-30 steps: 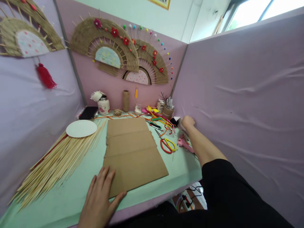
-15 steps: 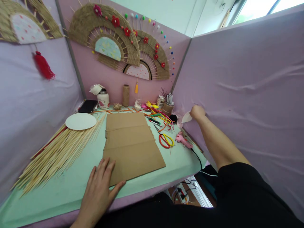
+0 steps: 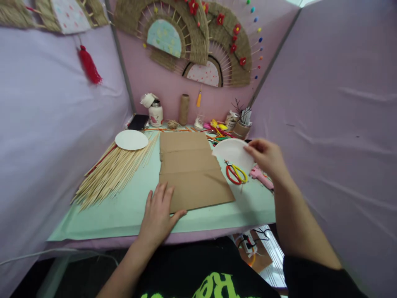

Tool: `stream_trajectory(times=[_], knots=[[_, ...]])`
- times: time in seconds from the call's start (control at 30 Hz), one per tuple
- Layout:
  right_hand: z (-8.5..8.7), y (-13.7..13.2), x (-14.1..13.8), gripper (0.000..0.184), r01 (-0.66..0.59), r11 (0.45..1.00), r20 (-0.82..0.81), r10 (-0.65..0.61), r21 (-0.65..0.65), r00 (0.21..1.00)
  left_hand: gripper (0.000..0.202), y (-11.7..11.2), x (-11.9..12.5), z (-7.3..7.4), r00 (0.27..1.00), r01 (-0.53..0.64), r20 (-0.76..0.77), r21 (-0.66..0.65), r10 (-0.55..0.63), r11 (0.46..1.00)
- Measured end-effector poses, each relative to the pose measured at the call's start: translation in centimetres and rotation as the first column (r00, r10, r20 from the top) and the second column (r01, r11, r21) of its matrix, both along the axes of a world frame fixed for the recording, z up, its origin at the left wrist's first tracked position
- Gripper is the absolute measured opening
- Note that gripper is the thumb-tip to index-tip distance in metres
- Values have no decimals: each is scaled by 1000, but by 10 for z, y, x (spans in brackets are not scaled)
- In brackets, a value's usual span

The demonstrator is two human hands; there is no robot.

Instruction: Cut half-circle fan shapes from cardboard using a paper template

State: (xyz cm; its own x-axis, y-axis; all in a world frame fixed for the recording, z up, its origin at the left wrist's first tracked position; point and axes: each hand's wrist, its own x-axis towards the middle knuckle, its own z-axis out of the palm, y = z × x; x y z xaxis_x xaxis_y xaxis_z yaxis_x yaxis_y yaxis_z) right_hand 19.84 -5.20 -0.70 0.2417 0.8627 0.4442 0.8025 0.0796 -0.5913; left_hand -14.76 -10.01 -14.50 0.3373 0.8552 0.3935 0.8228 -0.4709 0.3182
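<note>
My left hand [image 3: 159, 213] rests flat with fingers apart on the lower left corner of a brown cardboard sheet [image 3: 192, 165], which lies on the green tablecloth. Between thumb and fingers, my right hand [image 3: 267, 156] grips a white half-round paper piece [image 3: 233, 151] by its right end. That piece is held in the air above the table, right of the cardboard. Partly below it lie scissors [image 3: 237, 174] with one red and one yellow handle. A pink glue gun [image 3: 261, 177] lies close by, partly hidden by my right hand and arm.
Many thin bamboo sticks [image 3: 108, 176] lie at the left, with a white oval disc [image 3: 132, 140] on their upper end. Along the back stand a jar [image 3: 155, 114], a twine spool [image 3: 184, 109] and a brown pot [image 3: 241, 130]. Fan-shaped woven decorations [image 3: 198, 39] hang on the wall.
My right hand has come back from the right wall to above the table, bringing the white half-round paper with it. My left hand stays on the cardboard. The view has shifted.
</note>
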Motion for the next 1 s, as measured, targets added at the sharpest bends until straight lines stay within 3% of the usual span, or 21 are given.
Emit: stream_trajectory(times=[0.07, 0.23, 0.37, 0.47, 0.53, 0.57, 0.6, 0.67, 0.73, 0.77, 0.83, 0.9, 0.97, 1.0], knots=[[-25, -14, -33, 26, -134, 991, -139, 129, -23, 982, 73, 0, 0, 3, 999, 8, 50, -4, -8, 1000], [-68, -31, -95, 26, -203, 975, -404, 149, -94, 902, 79, -11, 0, 20, 968, 1, 251, 122, -32, 993], [-73, -40, -130, 22, -259, 957, -524, 157, -127, 837, 85, -21, 21, 29, 959, 153, 224, 122, -177, 981], [-64, -50, -148, 25, -378, 911, -667, 179, -167, 723, 69, -19, 36, 25, 915, 199, 332, 124, -229, 972], [-59, -54, -154, 29, -487, 860, -755, 216, -153, 620, 55, -15, 41, 22, 809, 226, 536, 96, -242, 969], [-58, -55, -155, 30, -507, 853, -779, 232, -125, 583, 48, -13, 42, 22, 714, 233, 671, 42, -200, 972], [-59, -53, -154, 30, -490, 867, -784, 245, -86, 571, 42, -12, 42, 24, 580, 240, 807, -42, -109, 970], [-66, -47, -153, 30, -397, 918, -747, 258, -9, 613, 37, -10, 43, 29, 226, 309, 959, -238, 172, 921], [-77, -39, -152, 31, -379, 926, -710, 267, 0, 652, 39, -9, 45, 36, -91, 433, 913, -323, 397, 841], [-83, -36, -153, 32, -414, 910, -718, 271, -26, 641, 41, -9, 47, 39, -188, 491, 872, -316, 453, 812], [-92, -31, -154, 33, -481, 872, -773, 246, -86, 584, 43, -8, 47, 42, -254, 559, 830, -293, 497, 776], [-96, -29, -154, 32, -463, 879, -811, 187, -114, 554, 43, -7, 41, 39, -223, 544, 856, -288, 466, 788], [-98, -27, -150, 33, -417, 897, -805, 139, -144, 577, 44, -4, 28, 33, -130, 404, 932, -261, 338, 877], [-97, -26, -148, 33, -402, 901, -789, 124, -165, 602, 45, -3, 19, 28, -48, 291, 967, -225, 249, 930]])
